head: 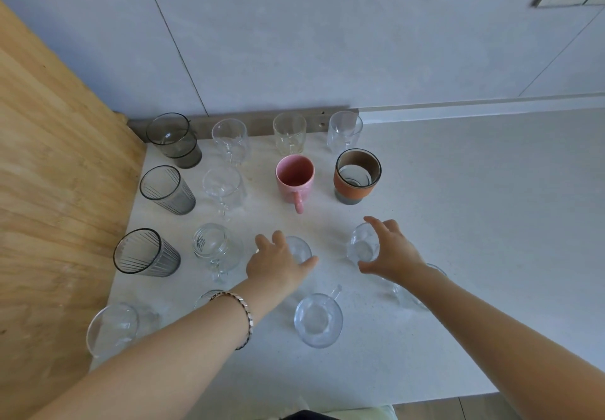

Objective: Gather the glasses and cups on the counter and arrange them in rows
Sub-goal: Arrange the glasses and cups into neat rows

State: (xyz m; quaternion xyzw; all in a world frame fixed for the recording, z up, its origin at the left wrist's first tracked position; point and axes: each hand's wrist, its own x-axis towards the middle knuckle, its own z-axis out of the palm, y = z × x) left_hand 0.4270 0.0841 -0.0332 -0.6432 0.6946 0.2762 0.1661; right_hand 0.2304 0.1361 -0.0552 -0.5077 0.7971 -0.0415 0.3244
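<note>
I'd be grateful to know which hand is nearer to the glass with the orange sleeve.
Right. The right hand is just in front of the glass with the orange sleeve, fingertips close to its base; the left hand is farther off, toward the person and leftward.

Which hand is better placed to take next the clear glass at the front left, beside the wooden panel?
Probably the left hand: its forearm passes beside that clear glass, while the right hand curls round a small glass farther right.
</note>
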